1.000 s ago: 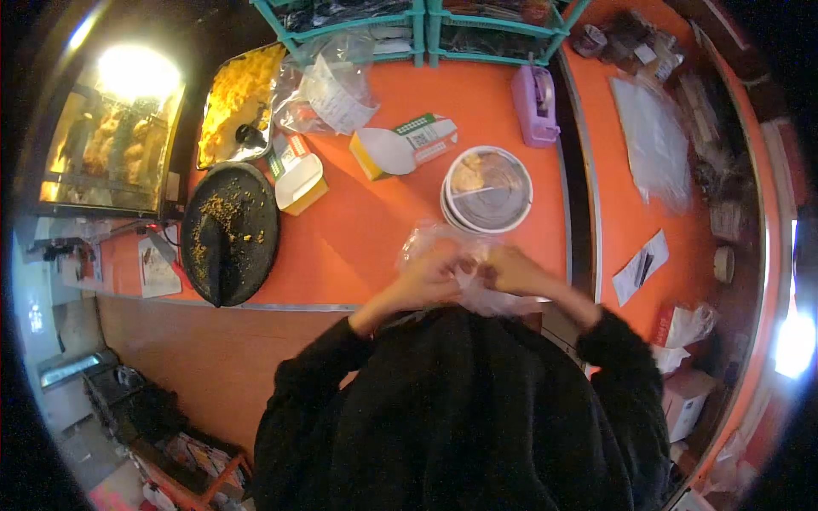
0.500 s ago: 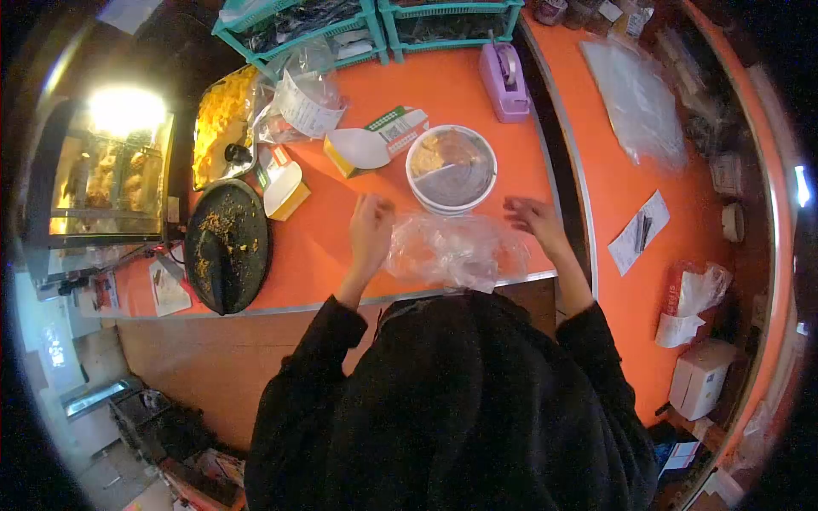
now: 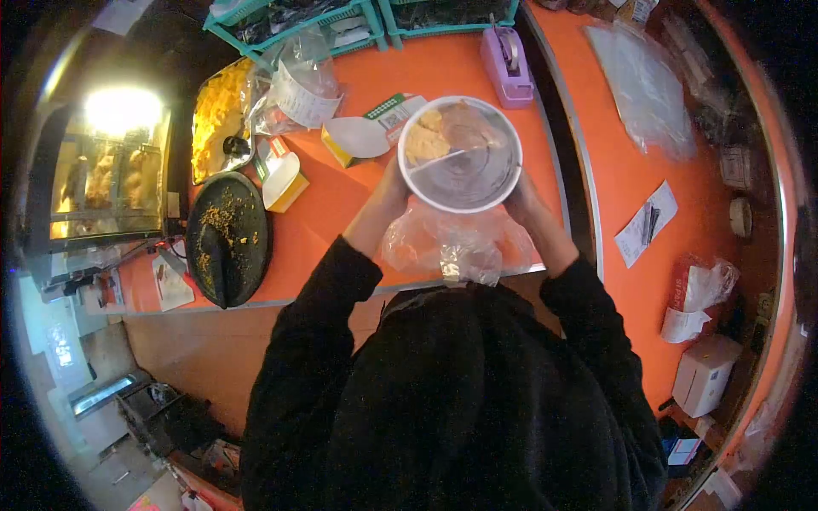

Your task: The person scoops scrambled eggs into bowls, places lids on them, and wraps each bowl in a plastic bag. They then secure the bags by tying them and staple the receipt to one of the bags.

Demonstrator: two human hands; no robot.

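A round white tub [image 3: 460, 207] with a clear cover is between my two hands, raised off the counter. Fried-looking golden pieces fill one section, and a white divider crosses it. My left hand [image 3: 392, 198] grips its left side, and my right hand [image 3: 521, 201] its right side; the fingertips of both are hidden beneath it. Below the tub, close to my body, a crumpled clear plastic bag [image 3: 426, 247] lies at the counter edge. Beyond my left hand are two open paper food cartons, one on its side [image 3: 356, 138] and a smaller one [image 3: 284, 181].
A black pan with crumbs [image 3: 256, 255] sits left, before a lit glass display case [image 3: 111, 187] and a tray of yellow food [image 3: 220, 111]. A bag with a receipt [image 3: 307, 102], teal baskets [image 3: 362, 44] and a purple tape dispenser [image 3: 509, 81] stand behind on the orange counter [image 3: 332, 226].
Both hands have moved from apart above the plastic bag onto the sides of the tub. The tub has come up off the counter, looking larger and nearer.
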